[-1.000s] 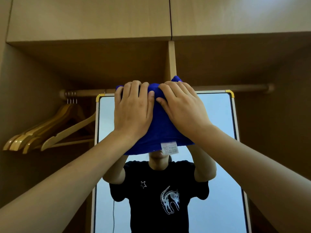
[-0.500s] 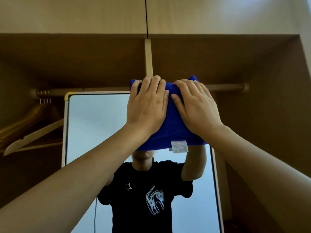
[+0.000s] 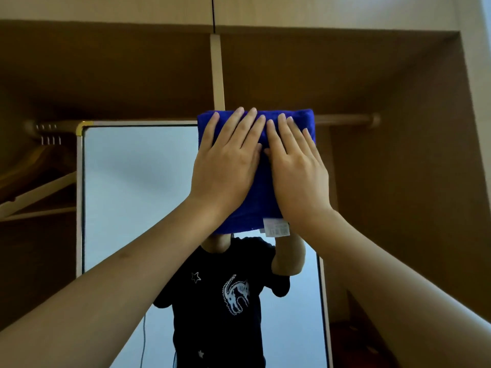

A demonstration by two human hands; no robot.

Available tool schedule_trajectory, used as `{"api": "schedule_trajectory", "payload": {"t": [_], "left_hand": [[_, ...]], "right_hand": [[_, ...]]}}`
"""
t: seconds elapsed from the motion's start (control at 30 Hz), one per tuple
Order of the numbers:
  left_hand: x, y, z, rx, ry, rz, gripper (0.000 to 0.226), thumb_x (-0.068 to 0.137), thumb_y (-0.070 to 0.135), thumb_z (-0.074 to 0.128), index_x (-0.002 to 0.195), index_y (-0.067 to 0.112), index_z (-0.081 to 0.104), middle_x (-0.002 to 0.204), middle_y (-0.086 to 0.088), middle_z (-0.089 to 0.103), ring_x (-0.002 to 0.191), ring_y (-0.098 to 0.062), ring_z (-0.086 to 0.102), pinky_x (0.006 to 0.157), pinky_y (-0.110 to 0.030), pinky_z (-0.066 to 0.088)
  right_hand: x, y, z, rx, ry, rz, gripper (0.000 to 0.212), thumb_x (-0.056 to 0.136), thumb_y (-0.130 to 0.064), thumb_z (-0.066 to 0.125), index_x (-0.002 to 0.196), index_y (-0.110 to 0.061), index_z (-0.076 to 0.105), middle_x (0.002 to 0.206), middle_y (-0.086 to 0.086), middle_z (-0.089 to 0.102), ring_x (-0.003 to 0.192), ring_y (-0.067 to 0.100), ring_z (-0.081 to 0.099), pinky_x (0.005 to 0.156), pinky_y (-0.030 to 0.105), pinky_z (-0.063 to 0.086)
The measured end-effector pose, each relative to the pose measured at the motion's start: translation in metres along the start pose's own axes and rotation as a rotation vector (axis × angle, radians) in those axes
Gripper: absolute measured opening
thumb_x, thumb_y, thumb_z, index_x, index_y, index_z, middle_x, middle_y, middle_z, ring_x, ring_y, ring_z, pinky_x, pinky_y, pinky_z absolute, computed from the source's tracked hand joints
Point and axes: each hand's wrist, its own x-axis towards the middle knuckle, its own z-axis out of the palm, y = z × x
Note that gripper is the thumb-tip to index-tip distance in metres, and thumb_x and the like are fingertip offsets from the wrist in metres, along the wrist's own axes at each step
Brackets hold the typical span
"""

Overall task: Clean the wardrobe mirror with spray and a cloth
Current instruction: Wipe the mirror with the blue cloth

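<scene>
A tall framed mirror [image 3: 132, 187] stands inside the wooden wardrobe, its top edge at the height of the clothes rail. A folded blue cloth [image 3: 261, 200] with a white label at its lower edge covers the mirror's top right corner. My left hand [image 3: 225, 166] lies flat on the cloth's left half, fingers straight and pointing up. My right hand [image 3: 297, 171] presses flat on the right half, beside it. The two hands touch at the thumbs. No spray bottle is in view.
A wooden clothes rail [image 3: 345, 119] runs behind the mirror's top. Wooden hangers [image 3: 34, 192] hang at the left. A vertical divider [image 3: 217, 73] splits the shelf above. The wardrobe's right wall [image 3: 425, 181] is close to the mirror's edge. The mirror reflects a person in a black T-shirt.
Both hands have slid the cloth to the right along the mirror's top edge, from its middle to the right corner. The fingers have flattened out on the cloth.
</scene>
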Motion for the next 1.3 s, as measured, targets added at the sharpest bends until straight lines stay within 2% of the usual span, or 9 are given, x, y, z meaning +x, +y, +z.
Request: {"api": "schedule_trajectory", "payload": {"t": [0.1, 0.23, 0.47, 0.63, 0.83, 0.97, 1.13, 1.2, 1.3], "left_hand": [[-0.022, 0.007, -0.003, -0.017, 0.017, 0.009, 0.038, 0.101, 0.019, 0.042, 0.137, 0.009, 0.051, 0.140, -0.010, 0.053, 0.134, -0.027, 0.045, 0.115, -0.046, 0.028], [-0.044, 0.011, -0.007, -0.034, 0.017, 0.026, 0.035, 0.098, 0.017, 0.048, 0.131, 0.007, 0.056, 0.131, -0.013, 0.057, 0.124, -0.029, 0.050, 0.110, -0.044, 0.034], [-0.057, 0.001, -0.017, -0.152, -0.052, 0.022, 0.037, 0.098, 0.010, 0.044, 0.134, 0.003, 0.051, 0.136, -0.015, 0.053, 0.128, -0.028, 0.046, 0.113, -0.043, 0.032], [-0.064, -0.020, -0.043, -0.259, -0.079, -0.004, 0.035, 0.099, 0.008, 0.039, 0.131, 0.001, 0.051, 0.137, -0.015, 0.050, 0.131, -0.025, 0.043, 0.111, -0.033, 0.036], [-0.087, -0.053, -0.072, -0.198, -0.010, -0.245, 0.035, 0.101, 0.018, 0.037, 0.130, 0.003, 0.051, 0.139, -0.013, 0.049, 0.131, -0.024, 0.043, 0.111, -0.034, 0.036], [-0.103, -0.086, -0.086, -0.156, 0.046, -0.414, 0.031, 0.102, 0.012, 0.038, 0.129, 0.002, 0.049, 0.138, -0.015, 0.047, 0.131, -0.022, 0.040, 0.108, -0.010, 0.023], [-0.126, -0.108, -0.095, -0.198, 0.107, -0.585, 0.038, 0.102, 0.012, 0.039, 0.138, 0.002, 0.040, 0.141, -0.018, 0.041, 0.131, -0.025, 0.038, 0.102, 0.000, 0.019], [-0.137, -0.106, -0.092, -0.250, 0.102, -0.666, 0.040, 0.103, 0.014, 0.038, 0.141, 0.002, 0.036, 0.142, -0.018, 0.039, 0.132, -0.026, 0.036, 0.103, -0.004, 0.021], [-0.154, -0.098, -0.087, -0.310, 0.068, -0.767, 0.041, 0.104, 0.018, 0.036, 0.142, 0.005, 0.036, 0.141, -0.016, 0.042, 0.133, -0.027, 0.036, 0.103, -0.021, 0.027]], "right_hand": [[-0.023, -0.012, -0.002, 0.052, 0.042, 0.061, 0.038, 0.092, -0.006, 0.060, 0.129, -0.001, 0.059, 0.135, 0.019, 0.057, 0.130, 0.031, 0.051, 0.114, 0.044, 0.033], [-0.050, -0.019, -0.005, 0.134, 0.084, 0.093, 0.034, 0.092, -0.006, 0.060, 0.125, -0.002, 0.060, 0.128, 0.016, 0.060, 0.124, 0.029, 0.055, 0.114, 0.046, 0.033], [-0.054, -0.033, -0.011, 0.187, -0.005, 0.073, 0.044, 0.102, -0.032, 0.042, 0.140, -0.012, 0.051, 0.145, 0.005, 0.049, 0.139, 0.020, 0.039, 0.121, 0.044, 0.019], [-0.053, -0.036, -0.005, 0.120, 0.038, 0.025, 0.037, 0.100, -0.030, 0.048, 0.129, -0.009, 0.058, 0.128, 0.008, 0.060, 0.124, 0.024, 0.054, 0.115, 0.042, 0.030], [-0.047, -0.039, -0.006, 0.126, 0.035, 0.055, 0.032, 0.100, -0.028, 0.049, 0.127, -0.012, 0.057, 0.126, 0.008, 0.060, 0.121, 0.026, 0.052, 0.111, 0.040, 0.032], [-0.021, -0.033, -0.003, 0.137, 0.033, 0.038, 0.032, 0.101, -0.028, 0.047, 0.129, -0.015, 0.056, 0.128, 0.007, 0.058, 0.122, 0.026, 0.051, 0.110, 0.042, 0.033], [-0.014, -0.036, -0.002, 0.132, 0.017, 0.092, 0.034, 0.102, -0.031, 0.046, 0.131, -0.015, 0.054, 0.129, 0.005, 0.058, 0.125, 0.025, 0.048, 0.113, 0.041, 0.029], [-0.026, -0.040, -0.004, 0.140, -0.006, 0.101, 0.035, 0.103, -0.031, 0.045, 0.132, -0.015, 0.053, 0.131, 0.004, 0.056, 0.128, 0.024, 0.046, 0.115, 0.040, 0.026], [-0.052, -0.046, -0.009, 0.148, -0.050, 0.066, 0.038, 0.102, -0.034, 0.044, 0.135, -0.016, 0.052, 0.134, 0.003, 0.055, 0.131, 0.023, 0.044, 0.117, 0.038, 0.022]]}}
